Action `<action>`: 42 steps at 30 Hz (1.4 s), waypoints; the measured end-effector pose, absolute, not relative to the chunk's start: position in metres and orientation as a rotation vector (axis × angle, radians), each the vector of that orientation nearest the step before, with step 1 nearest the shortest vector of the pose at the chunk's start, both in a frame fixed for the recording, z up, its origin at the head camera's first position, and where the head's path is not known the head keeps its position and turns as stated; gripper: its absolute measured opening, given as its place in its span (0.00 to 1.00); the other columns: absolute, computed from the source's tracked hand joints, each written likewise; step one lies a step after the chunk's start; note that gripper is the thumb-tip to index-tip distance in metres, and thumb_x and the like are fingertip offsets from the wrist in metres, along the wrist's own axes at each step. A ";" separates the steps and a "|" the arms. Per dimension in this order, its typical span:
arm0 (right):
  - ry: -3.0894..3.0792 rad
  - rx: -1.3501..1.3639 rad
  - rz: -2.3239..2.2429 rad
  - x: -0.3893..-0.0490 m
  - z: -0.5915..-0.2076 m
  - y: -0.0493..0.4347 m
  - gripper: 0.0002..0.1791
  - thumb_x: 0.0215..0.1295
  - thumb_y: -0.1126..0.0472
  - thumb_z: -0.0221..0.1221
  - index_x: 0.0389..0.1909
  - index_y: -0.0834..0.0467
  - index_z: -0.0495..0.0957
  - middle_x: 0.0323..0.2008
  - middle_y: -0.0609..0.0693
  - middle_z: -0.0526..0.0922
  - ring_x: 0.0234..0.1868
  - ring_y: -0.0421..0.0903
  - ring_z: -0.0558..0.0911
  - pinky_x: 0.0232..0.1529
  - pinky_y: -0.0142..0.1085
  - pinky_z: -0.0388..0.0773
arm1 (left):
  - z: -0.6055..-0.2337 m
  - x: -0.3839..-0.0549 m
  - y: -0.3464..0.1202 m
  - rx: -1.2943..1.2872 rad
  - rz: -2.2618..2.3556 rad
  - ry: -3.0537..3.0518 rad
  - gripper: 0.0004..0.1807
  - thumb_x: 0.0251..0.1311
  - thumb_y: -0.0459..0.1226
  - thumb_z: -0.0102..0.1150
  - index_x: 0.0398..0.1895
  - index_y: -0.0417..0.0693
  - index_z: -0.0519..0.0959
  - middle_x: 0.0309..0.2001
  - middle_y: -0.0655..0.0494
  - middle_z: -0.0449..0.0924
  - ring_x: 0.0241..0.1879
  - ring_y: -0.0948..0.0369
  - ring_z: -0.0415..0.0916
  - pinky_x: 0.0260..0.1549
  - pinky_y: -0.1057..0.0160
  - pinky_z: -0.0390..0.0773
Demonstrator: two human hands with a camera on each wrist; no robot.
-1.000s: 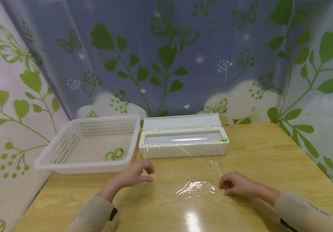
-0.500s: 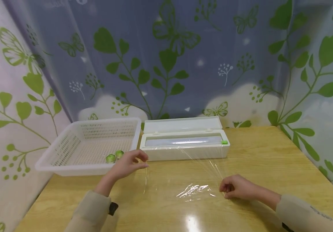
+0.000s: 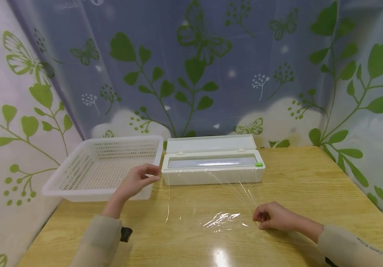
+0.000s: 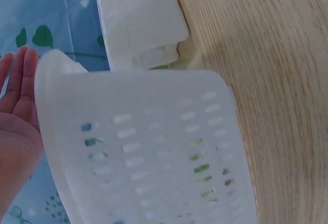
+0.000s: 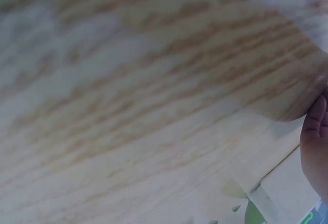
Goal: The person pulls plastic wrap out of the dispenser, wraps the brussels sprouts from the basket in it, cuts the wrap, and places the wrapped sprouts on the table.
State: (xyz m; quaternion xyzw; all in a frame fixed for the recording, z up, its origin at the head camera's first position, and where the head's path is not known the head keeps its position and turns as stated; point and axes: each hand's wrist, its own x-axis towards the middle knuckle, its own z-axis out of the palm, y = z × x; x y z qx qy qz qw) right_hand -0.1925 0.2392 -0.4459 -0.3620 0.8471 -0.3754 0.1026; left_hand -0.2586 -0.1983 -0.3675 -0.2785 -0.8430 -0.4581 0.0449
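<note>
Across the worktop point(image 3: 294, 174), the right hand point(image 3: 273, 216) is pinching the right edge of a clear plastic film point(image 3: 223, 220) with thumb and fingers, seemingly to keep it stretched out from the white box point(image 3: 211, 178), whose lid point(image 3: 211, 143) is standing raised, presumably leaving the roll point(image 3: 194, 163) free to turn. The left hand point(image 3: 135, 182) is hanging by the right end of the white basket point(image 3: 84, 194), thumb parted from the fingers and gripping nothing I can see, while green bits point(image 4: 201, 168) are showing through the basket's slots.
</note>
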 end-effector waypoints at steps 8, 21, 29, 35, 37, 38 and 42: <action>2.502 -1.054 -1.096 -0.195 -0.448 0.240 0.07 0.48 0.67 0.63 0.29 0.60 0.76 0.24 0.41 0.74 0.27 0.34 0.71 0.26 0.29 0.72 | -0.368 -0.265 -0.222 -0.682 -1.405 -2.588 0.17 0.54 0.35 0.59 0.44 0.34 0.75 0.44 0.43 0.76 0.43 0.52 0.73 0.40 0.59 0.74; 2.502 -1.125 -1.114 -0.195 -0.450 0.241 0.07 0.48 0.68 0.63 0.29 0.61 0.76 0.25 0.42 0.75 0.27 0.33 0.72 0.26 0.29 0.73 | -0.373 -0.274 -0.268 -0.476 -1.342 -2.645 0.21 0.56 0.37 0.56 0.50 0.33 0.71 0.46 0.38 0.74 0.46 0.48 0.71 0.44 0.54 0.71; 2.511 -1.068 -1.082 -0.197 -0.447 0.243 0.07 0.49 0.66 0.63 0.30 0.58 0.77 0.25 0.39 0.74 0.27 0.33 0.72 0.26 0.30 0.72 | -0.371 -0.279 -0.284 -0.440 -1.338 -2.697 0.24 0.56 0.43 0.57 0.51 0.35 0.71 0.48 0.39 0.72 0.47 0.48 0.70 0.44 0.51 0.71; 2.492 -1.072 -1.093 -0.198 -0.449 0.241 0.07 0.49 0.66 0.63 0.30 0.59 0.77 0.25 0.40 0.74 0.27 0.33 0.72 0.26 0.30 0.73 | -0.371 -0.287 -0.290 -0.409 -1.289 -2.748 0.26 0.56 0.45 0.56 0.51 0.34 0.70 0.48 0.37 0.72 0.48 0.47 0.69 0.45 0.50 0.69; 2.489 -1.082 -1.099 -0.197 -0.450 0.241 0.07 0.49 0.66 0.63 0.30 0.59 0.77 0.25 0.39 0.74 0.27 0.33 0.72 0.25 0.29 0.73 | -0.372 -0.291 -0.290 -0.390 -1.262 -2.771 0.26 0.55 0.45 0.56 0.50 0.34 0.70 0.48 0.37 0.72 0.48 0.47 0.69 0.46 0.50 0.69; 2.488 -1.088 -1.102 -0.197 -0.450 0.242 0.07 0.49 0.66 0.63 0.30 0.59 0.77 0.25 0.39 0.74 0.27 0.33 0.71 0.25 0.29 0.73 | -0.372 -0.292 -0.290 -0.385 -1.242 -2.783 0.26 0.56 0.45 0.56 0.51 0.34 0.70 0.48 0.37 0.72 0.48 0.47 0.70 0.46 0.50 0.69; 2.493 -1.121 -1.107 -0.197 -0.450 0.241 0.07 0.49 0.67 0.63 0.30 0.59 0.76 0.25 0.39 0.74 0.26 0.32 0.72 0.25 0.29 0.72 | -0.373 -0.299 -0.291 -0.353 -1.211 -2.830 0.24 0.56 0.42 0.57 0.50 0.33 0.70 0.47 0.37 0.73 0.47 0.46 0.70 0.45 0.50 0.69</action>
